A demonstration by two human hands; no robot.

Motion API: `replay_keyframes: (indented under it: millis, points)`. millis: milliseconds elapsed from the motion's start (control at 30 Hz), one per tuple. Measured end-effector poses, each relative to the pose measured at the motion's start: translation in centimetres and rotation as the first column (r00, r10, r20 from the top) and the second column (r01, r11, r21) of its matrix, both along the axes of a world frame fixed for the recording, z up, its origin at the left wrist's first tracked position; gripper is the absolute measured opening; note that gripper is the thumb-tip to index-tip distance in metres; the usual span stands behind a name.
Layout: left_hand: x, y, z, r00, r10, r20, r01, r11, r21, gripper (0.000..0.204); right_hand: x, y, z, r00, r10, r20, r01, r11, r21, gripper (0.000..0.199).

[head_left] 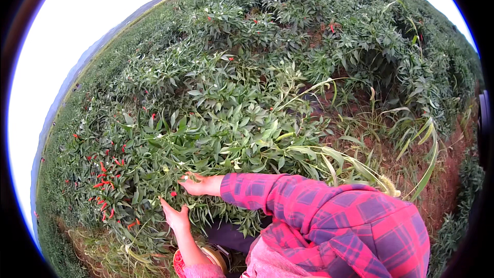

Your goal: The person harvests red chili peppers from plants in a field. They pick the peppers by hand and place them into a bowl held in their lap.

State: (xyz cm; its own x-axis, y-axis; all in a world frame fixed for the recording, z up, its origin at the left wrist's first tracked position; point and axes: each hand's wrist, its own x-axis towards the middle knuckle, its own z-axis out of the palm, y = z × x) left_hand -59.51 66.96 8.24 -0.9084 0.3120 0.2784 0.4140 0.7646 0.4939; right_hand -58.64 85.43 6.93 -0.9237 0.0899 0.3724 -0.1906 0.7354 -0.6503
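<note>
My right hand (194, 184), on a plaid-sleeved arm from the right, reaches into a leafy chili pepper plant (226, 128). Leaves partly cover its fingertips, which look apart, and I see nothing held in it. Just below it, my left hand (176, 218) is open, thumb spread from the fingers, at the edge of the foliage. Between the two hands hangs a red chili pepper (173, 194), touched by neither as far as I can see. To the left of my hands, several ripe red chili peppers (104, 183) show among the leaves.
A round yellowish container (214, 258), partly hidden by my left forearm, has red things (179, 264) beside it. Dry grass and reddish soil (383, 136) lie to the right, with long grass blades (355, 160) arching over. Dense pepper plants (288, 5) stretch away beyond.
</note>
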Motion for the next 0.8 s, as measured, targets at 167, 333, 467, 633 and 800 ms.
replay_keyframes:
  millis: [167,333,467,633,800]
  points:
    - [2.4,0.9,-2.5,0.999,-0.039,0.028,0.032,0.974,0.225,0.080,-1.9,1.8,-4.7,0.987,0.112,-0.112,-0.110,0.994,0.024,0.016]
    - [2.8,-4.4,-4.0,0.989,-0.010,0.147,-0.014,0.987,0.160,0.070,-2.4,-4.8,-6.3,0.972,0.234,0.003,-0.234,0.972,-0.026,0.017]
    - [3.6,2.2,-1.0,0.982,-0.178,0.064,0.135,0.897,0.421,0.065,-4.8,3.8,-9.1,0.960,0.036,-0.279,0.259,0.276,0.926,0.008]
    - [3.7,0.9,-3.4,0.967,-0.140,0.213,0.012,0.861,0.509,0.063,2.4,2.5,-0.7,0.978,-0.109,0.176,0.048,0.946,0.321,0.013]
    - [4.8,1.8,-3.0,0.968,-0.185,0.172,0.039,0.781,0.623,0.065,6.7,2.7,4.1,0.988,-0.081,-0.131,-0.023,0.765,-0.644,0.015]
